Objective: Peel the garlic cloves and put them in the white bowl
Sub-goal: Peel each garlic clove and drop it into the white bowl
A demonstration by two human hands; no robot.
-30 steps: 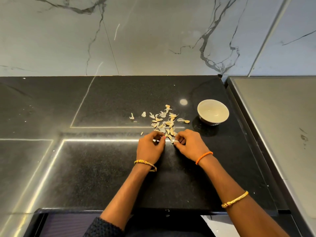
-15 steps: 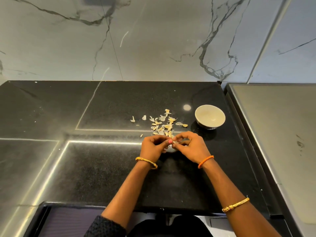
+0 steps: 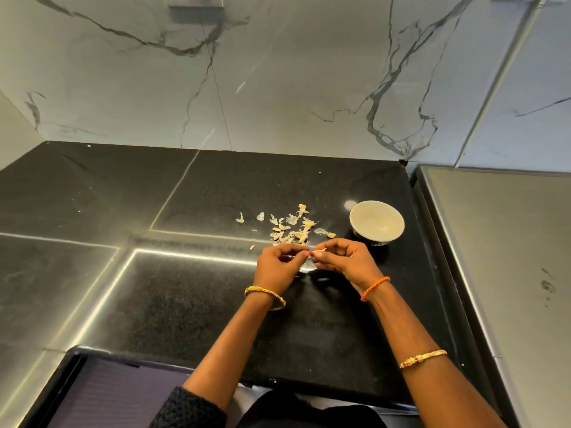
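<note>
Garlic clove sits pinched between both sets of fingertips, just above the black countertop. Behind the hands lies a scatter of papery peels and cloves; the white bowl stands to the right of it, near the right hand, nothing blocking the way to it. The left hand curls tightly on the clove's near end, and the right hand pinches its other end. It shows pale and small, mostly hidden by fingers.
</note>
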